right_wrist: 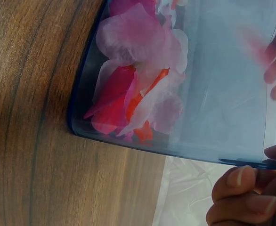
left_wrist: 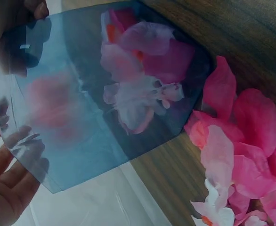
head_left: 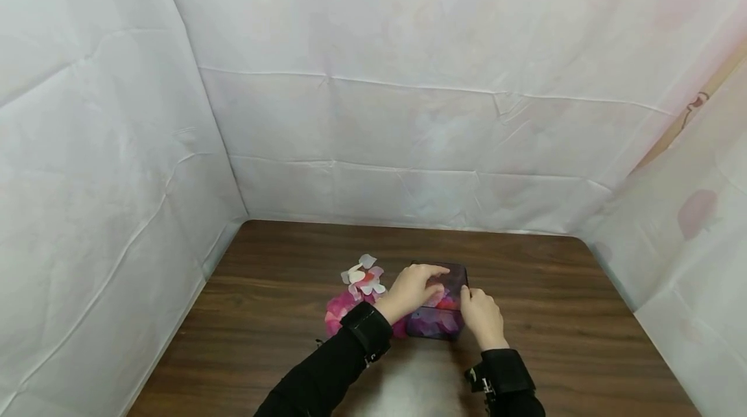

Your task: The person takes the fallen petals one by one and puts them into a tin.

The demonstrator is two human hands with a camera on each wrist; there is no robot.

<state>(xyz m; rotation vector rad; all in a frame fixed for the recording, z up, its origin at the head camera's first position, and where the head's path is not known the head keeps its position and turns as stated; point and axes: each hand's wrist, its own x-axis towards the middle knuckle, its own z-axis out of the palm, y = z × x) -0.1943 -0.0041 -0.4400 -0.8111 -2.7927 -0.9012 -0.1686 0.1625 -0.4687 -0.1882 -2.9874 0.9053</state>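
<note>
In the head view a see-through dark-blue container (head_left: pixel 433 325) stands on the table, pink, red and white artificial petals (right_wrist: pixel 128 94) lying at its bottom. My right hand (head_left: pixel 483 317) grips its right edge, and the fingers and thumb pinch the rim in the right wrist view. Over the container's opening is my left hand (head_left: pixel 410 290), fingers and thumb spread apart. A blurred pink petal (left_wrist: pixel 55 103) shows through the wall below the left hand's fingers (left_wrist: pixel 4 167). More pink petals (left_wrist: pixel 251 150) lie outside, beside the container.
White and pale pink petals (head_left: pixel 364 276) form the far part of the pile, left of the container. The brown wood-grain table (head_left: pixel 280 274) is bordered at the back and sides by white cloth walls (head_left: pixel 373 119).
</note>
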